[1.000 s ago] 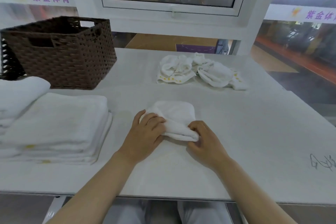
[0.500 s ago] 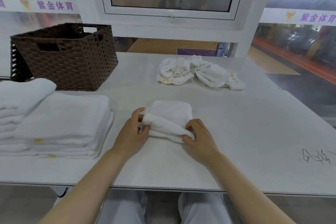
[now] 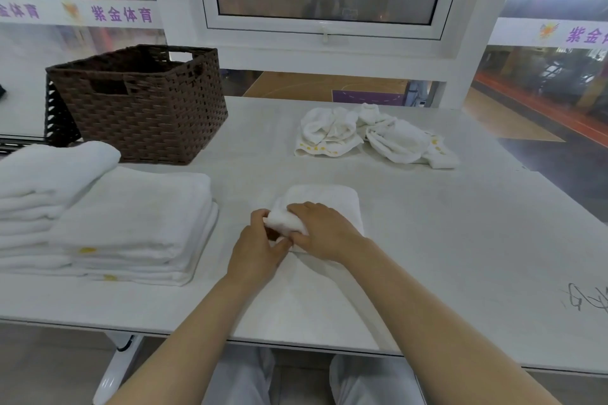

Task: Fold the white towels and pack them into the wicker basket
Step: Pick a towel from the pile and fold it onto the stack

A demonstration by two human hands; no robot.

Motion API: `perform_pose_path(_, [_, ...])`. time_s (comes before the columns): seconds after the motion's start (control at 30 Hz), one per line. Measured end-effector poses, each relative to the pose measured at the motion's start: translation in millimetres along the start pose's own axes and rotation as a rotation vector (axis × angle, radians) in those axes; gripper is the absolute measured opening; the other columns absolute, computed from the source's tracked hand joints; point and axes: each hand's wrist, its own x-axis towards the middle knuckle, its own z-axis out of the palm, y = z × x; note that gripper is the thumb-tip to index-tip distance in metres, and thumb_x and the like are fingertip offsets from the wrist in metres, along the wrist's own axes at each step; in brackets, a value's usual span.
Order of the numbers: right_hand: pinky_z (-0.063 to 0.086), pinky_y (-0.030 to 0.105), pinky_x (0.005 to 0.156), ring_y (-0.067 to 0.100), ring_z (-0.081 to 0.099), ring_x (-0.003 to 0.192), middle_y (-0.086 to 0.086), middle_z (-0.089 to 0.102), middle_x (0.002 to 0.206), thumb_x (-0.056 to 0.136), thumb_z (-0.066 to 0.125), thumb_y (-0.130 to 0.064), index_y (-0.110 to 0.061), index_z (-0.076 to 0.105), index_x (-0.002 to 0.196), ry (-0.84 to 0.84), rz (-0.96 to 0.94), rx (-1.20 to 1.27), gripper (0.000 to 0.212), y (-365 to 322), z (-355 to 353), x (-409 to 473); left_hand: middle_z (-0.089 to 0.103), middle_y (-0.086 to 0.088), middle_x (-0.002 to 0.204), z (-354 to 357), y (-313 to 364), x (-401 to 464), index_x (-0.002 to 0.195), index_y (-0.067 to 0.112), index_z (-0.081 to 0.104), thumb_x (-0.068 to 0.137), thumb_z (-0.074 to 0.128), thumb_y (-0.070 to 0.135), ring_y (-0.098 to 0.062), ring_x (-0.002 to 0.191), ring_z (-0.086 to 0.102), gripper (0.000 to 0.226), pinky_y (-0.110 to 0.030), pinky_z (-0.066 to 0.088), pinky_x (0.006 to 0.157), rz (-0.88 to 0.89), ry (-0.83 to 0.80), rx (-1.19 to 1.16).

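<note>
A small white towel [image 3: 329, 199] lies folded on the table in front of me. My left hand [image 3: 256, 246] pinches its near left corner, which is lifted off the table. My right hand [image 3: 320, 230] lies over the same corner with its fingers curled around the cloth. The brown wicker basket [image 3: 144, 115] stands at the far left of the table; its inside is hidden. Two crumpled white towels [image 3: 375, 135] lie at the far middle.
A stack of folded white towels [image 3: 131, 223] sits at the near left, with another folded pile [image 3: 42, 181] beside it at the left edge. The white table [image 3: 460, 240] ends close to my legs. A window wall stands behind the table.
My right hand has moved left across the towel to meet my left hand at the near left corner, folding the cloth over. The camera has tilted slightly.
</note>
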Motion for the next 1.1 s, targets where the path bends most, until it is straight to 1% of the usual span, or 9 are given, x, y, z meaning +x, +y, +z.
perform_pose_path(0.17, [0.038, 0.026, 0.093, 0.022, 0.057, 0.113, 0.005, 0.065, 0.120, 0.102, 0.046, -0.028, -0.014, 0.062, 0.123, 0.129, 0.213, 0.412, 0.031, 10.9, -5.3, 1.1, 0.061, 0.013, 0.090, -0.8, 2.5, -0.3, 0.128, 0.026, 0.038, 0.082, 0.073, 0.035, -0.007, 0.082, 0.059, 0.059, -0.025, 0.042, 0.063, -0.081, -0.031, 0.020])
perform_pose_path(0.27, [0.039, 0.027, 0.082, 0.024, 0.059, 0.103, 0.006, 0.064, 0.107, 0.102, 0.045, -0.030, -0.013, 0.063, 0.115, 0.388, 0.510, 0.763, 0.028, 33.0, -24.4, -2.4, 0.062, 0.013, 0.089, -1.9, 2.5, 0.1, 0.128, 0.029, 0.038, 0.082, 0.072, 0.036, -0.004, 0.084, 0.058, 0.058, -0.026, 0.042, 0.066, -0.081, -0.058, 0.016])
perform_pose_path(0.33, [0.045, 0.033, 0.090, 0.028, 0.059, 0.111, 0.009, 0.064, 0.117, 0.101, 0.045, -0.030, -0.009, 0.059, 0.126, 0.600, 0.688, 0.948, 0.035, 49.1, -40.0, -8.0, 0.062, 0.013, 0.088, -2.6, 2.2, -0.7, 0.125, 0.031, 0.039, 0.082, 0.071, 0.035, -0.001, 0.085, 0.057, 0.054, -0.026, 0.043, 0.069, -0.061, -0.076, 0.010])
perform_pose_path(0.47, [0.040, 0.023, 0.086, 0.019, 0.056, 0.109, -0.001, 0.061, 0.116, 0.103, 0.043, -0.023, -0.013, 0.051, 0.136, 1.078, 0.627, 0.873, 0.035, 51.0, -60.9, -28.3, 0.061, 0.015, 0.086, -2.2, 0.3, -2.1, 0.116, 0.037, 0.043, 0.083, 0.069, 0.032, -0.001, 0.079, 0.057, 0.042, -0.026, 0.046, 0.068, -0.029, -0.101, -0.044])
perform_pose_path(0.53, [0.035, 0.024, 0.085, 0.026, 0.055, 0.115, 0.009, 0.061, 0.127, 0.104, 0.044, -0.022, -0.012, 0.047, 0.142, 0.970, 0.511, 0.622, 0.040, 43.5, -58.4, -32.4, 0.061, 0.017, 0.083, -1.4, -1.8, -2.0, 0.112, 0.040, 0.045, 0.084, 0.066, 0.029, -0.001, 0.075, 0.057, 0.037, -0.026, 0.046, 0.066, -0.031, -0.110, -0.077])
perform_pose_path(0.63, [0.031, 0.026, 0.100, 0.027, 0.048, 0.131, 0.008, 0.052, 0.145, 0.103, 0.047, -0.023, -0.016, 0.045, 0.145, 0.407, 0.266, 0.293, 0.043, 36.2, -38.9, -26.3, 0.060, 0.023, 0.079, -1.6, -2.5, -2.6, 0.106, 0.041, 0.047, 0.086, 0.064, 0.027, 0.000, 0.071, 0.055, 0.031, -0.023, 0.042, 0.064, -0.034, -0.120, -0.071])
perform_pose_path(0.73, [0.040, 0.035, 0.098, 0.028, 0.053, 0.123, 0.003, 0.061, 0.132, 0.098, 0.046, -0.024, -0.020, 0.058, 0.132, -0.007, 0.093, 0.043, 0.036, 22.3, -8.7, -18.2, 0.061, 0.019, 0.080, -3.6, 0.0, -3.9, 0.107, 0.040, 0.048, 0.088, 0.060, 0.031, -0.001, 0.071, 0.057, 0.025, -0.023, 0.040, 0.061, -0.043, -0.136, -0.049])
perform_pose_path(0.83, [0.043, 0.034, 0.085, 0.024, 0.057, 0.105, -0.001, 0.066, 0.113, 0.094, 0.045, -0.022, -0.021, 0.063, 0.120, 0.073, 0.051, -0.025, 0.032, 13.0, 10.0, -16.3, 0.064, 0.015, 0.085, -5.5, 0.7, -4.6, 0.108, 0.038, 0.050, 0.091, 0.056, 0.037, -0.006, 0.075, 0.060, 0.018, -0.025, 0.040, 0.061, -0.050, -0.137, -0.055])
perform_pose_path(1.1, [0.032, 0.034, 0.111, 0.026, 0.052, 0.122, 0.007, 0.059, 0.133, 0.094, 0.040, -0.041, -0.012, 0.058, 0.131, 0.297, -0.016, -0.027, 0.050, 12.7, 33.9, -38.9, 0.064, 0.022, 0.105, -5.6, 10.3, -8.9, 0.118, 0.040, 0.048, 0.092, 0.053, 0.040, 0.001, 0.092, 0.061, 0.026, -0.026, 0.048, 0.076, -0.048, -0.159, -0.077])
